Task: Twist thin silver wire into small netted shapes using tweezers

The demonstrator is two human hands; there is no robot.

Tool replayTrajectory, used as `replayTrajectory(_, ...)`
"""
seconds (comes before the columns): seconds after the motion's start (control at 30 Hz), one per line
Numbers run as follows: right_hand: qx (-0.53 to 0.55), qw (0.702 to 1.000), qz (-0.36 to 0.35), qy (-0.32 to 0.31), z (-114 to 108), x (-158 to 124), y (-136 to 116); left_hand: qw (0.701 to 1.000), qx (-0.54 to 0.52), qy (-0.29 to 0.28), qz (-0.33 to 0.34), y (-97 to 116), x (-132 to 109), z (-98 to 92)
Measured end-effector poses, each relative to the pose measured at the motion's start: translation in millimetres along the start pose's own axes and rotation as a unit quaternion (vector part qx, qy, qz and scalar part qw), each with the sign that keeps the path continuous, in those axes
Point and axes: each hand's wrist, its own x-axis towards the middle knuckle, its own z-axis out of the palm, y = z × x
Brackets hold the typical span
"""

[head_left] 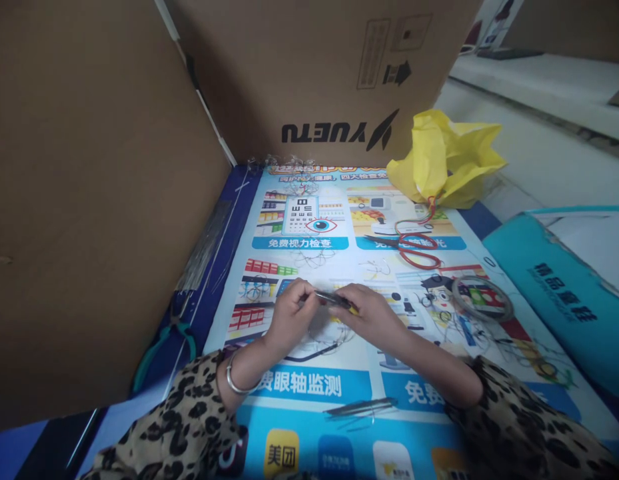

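My left hand (293,308), with a silver bangle at the wrist, is closed with thumb and fingertips pinched near the tip of a dark tool; what it pinches is too small to name. In my right hand (365,308) is that slim dark tool (330,297), with a bit of yellow at its grip, pointing left toward the left fingertips. Both hands are above the printed poster (309,257). Thin dark wire (312,353) lies curved below them. Nearer me rests a small bundle of dark wire pieces (362,407).
Red-handled scissors (419,250) and a yellow bag (439,163) lie behind, right. A wire coil (482,299) is by the teal box (559,300). Teal-handled pliers (162,343) and straight wires (204,250) lie left. Cardboard panels (309,73) stand left and behind.
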Motion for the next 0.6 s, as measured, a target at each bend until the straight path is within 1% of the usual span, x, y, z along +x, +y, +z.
replayTrajectory(0.1, -0.037, 0.999, -0.032, 0.02, -7, -1, 6, 0.999, 0.018, 0.001, 0.026, 2, 0, -3.1)
replayTrajectory(0.2, -0.112, 0.991, -0.069, 0.037, -14, -3, 8, 0.998, 0.03, 0.013, 0.048, 3, 0, -5.0)
replayTrajectory(0.27, -0.17, 0.981, -0.086, 0.034, -18, -4, 7, 0.997, 0.033, 0.023, 0.065, 4, 0, -5.7)
replayTrajectory(0.4, -0.264, 0.96, -0.092, 0.027, -24, -6, 3, 0.995, 0.041, 0.028, 0.084, 5, 1, -7.3)
replayTrajectory(0.6, -0.281, 0.953, -0.107, 0.033, -23, -9, 6, 0.993, 0.043, 0.014, 0.106, 4, 1, -8.7)
